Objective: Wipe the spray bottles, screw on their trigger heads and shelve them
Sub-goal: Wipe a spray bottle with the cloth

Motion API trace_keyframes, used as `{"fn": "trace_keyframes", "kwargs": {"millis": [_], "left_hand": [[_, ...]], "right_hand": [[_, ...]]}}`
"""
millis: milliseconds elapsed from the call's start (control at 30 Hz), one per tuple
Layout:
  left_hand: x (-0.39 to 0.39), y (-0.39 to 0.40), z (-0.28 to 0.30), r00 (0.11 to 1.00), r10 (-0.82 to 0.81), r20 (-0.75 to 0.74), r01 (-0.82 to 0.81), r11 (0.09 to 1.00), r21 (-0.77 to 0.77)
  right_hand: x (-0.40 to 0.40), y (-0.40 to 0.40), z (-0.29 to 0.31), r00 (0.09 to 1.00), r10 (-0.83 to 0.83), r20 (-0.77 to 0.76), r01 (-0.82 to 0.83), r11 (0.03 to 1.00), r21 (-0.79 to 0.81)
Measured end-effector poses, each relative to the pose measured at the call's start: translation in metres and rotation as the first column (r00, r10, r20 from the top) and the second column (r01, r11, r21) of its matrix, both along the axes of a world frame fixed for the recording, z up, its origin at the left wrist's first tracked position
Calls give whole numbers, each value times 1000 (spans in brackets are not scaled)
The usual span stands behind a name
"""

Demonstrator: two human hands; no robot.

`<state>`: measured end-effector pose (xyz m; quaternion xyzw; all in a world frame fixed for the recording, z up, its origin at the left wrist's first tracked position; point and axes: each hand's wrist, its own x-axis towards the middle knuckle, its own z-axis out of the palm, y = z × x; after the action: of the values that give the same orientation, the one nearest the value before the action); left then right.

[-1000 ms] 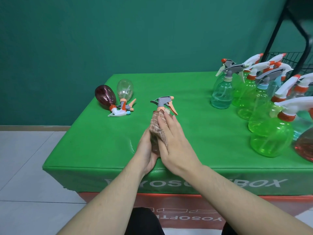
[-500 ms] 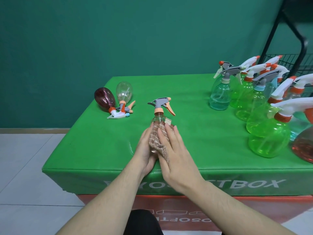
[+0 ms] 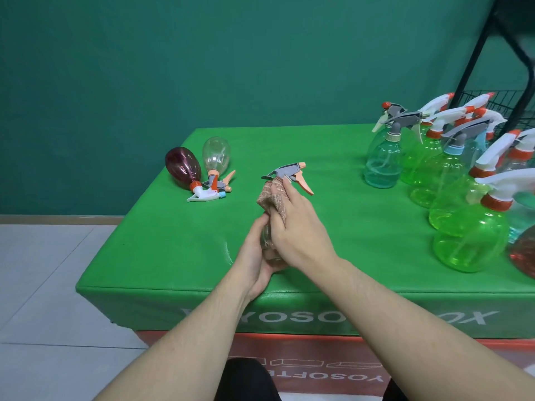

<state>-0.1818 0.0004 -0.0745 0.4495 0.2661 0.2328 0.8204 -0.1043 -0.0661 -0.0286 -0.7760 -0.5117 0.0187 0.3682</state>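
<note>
Wiping a clear plastic spray bottle above the green padded counter.
Left hand grips the bottle's base; right hand presses a brown knitted cloth round its neck, below the grey-and-orange trigger head.

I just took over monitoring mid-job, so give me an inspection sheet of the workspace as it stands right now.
Surface: green padded table, printed lettering on its front edge.
Job's things: clear bottle with grey trigger head, held over the table; brown cloth wrapped around it.
Waiting: dark red bottle and clear lying bottle, on their sides at far left.
Upright group: green, teal and red bottles with heads on, at right.
Clutter: nothing seen.
Hands: left hand grips the bottle's base; right hand presses the cloth on it.
Cables: nothing seen.
Surroundings: teal wall, tiled floor, black wire rack at far right.
</note>
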Motion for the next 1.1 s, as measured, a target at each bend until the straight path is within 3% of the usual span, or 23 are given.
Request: {"fn": "trace_keyframes", "kwargs": {"millis": [133,400,533,800,1100], "left_hand": [[1,0,-1,1000,24,-11,-24,1000,-3],[1,-2,-5,1000,30,-9,-30,999,14],[0,-7,0,998,53,23,-53,998,23],[1,-6,-2,992,116,57,-112,991,-71],[-2,-4,1,996,63,56,-58,996,-74]], "right_hand": [[-2,6,1,999,-29,-46,29,1000,-8],[-4,-20,-22,998,37,46,-40,998,48],[-8,-41,-37,990,91,110,-90,996,-11],[-19,-66,-56,967,157,200,-156,988,-20],[-20,-49,-44,982,119,145,-127,991,45]]}}
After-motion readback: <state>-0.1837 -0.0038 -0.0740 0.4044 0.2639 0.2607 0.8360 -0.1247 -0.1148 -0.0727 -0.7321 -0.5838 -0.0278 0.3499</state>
